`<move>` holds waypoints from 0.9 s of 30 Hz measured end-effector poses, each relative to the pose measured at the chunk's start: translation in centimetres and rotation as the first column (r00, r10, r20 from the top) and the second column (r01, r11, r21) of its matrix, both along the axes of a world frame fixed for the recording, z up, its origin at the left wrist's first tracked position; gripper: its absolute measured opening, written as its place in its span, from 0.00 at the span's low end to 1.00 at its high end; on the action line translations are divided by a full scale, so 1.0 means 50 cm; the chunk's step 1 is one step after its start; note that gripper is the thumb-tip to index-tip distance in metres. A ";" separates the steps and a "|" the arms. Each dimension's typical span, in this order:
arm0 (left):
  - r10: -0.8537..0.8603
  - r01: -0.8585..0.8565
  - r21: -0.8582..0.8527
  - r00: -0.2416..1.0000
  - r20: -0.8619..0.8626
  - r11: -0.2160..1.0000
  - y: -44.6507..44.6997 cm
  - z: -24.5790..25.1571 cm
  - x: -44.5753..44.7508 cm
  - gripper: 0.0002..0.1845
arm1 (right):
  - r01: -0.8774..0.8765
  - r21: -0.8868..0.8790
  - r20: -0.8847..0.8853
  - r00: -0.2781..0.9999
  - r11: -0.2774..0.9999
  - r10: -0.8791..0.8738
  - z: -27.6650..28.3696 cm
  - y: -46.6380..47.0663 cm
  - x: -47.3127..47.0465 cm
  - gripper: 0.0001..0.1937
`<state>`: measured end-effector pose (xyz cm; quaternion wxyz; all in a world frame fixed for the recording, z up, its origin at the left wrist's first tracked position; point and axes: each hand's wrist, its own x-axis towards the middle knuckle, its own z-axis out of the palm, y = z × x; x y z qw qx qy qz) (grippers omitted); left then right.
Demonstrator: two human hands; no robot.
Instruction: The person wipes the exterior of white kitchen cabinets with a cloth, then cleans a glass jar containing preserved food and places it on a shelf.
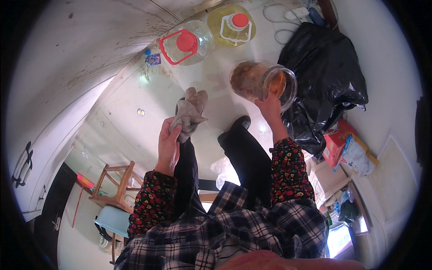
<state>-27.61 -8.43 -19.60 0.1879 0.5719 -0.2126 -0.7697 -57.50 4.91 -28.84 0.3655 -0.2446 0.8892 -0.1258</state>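
A crumpled grey-white cloth (190,118) hangs from my left hand (167,141), pinched between thumb and fingers over my left foot. In my right hand (271,111) is the rim of a large clear jar (248,80). The jar lies tilted on its side, its open mouth turned to the right. Brown residue coats its wall, and an orange-brown tone shows inside. Part of my right hand's fingers is hidden at the mouth. Whether the jar touches the pale floor (216,135) I cannot tell. Cloth and jar are apart.
Ahead stand a jug with a red handle (202,44) and an oil jug with a red cap (216,25). A black plastic bag (320,67) bulges close right of the jar. A red box (339,140) lies behind it. Left are white cabinets (50,111) and a wooden stool (116,189).
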 end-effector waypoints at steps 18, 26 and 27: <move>-0.238 0.237 -0.021 0.970 -0.055 0.971 -0.041 -0.055 -0.074 0.19 | 0.081 -0.146 -0.073 0.993 0.986 -0.092 -0.050 0.012 0.071 0.19; -0.552 0.545 -0.088 0.828 -0.097 0.834 -0.088 -0.092 -0.162 0.22 | 0.001 -0.033 -0.106 0.994 0.999 -0.005 -0.074 0.018 0.130 0.15; -0.588 0.578 -0.117 0.804 -0.086 0.807 -0.092 -0.092 -0.171 0.22 | -0.027 -0.059 -0.111 0.994 0.998 0.020 -0.078 0.018 0.135 0.15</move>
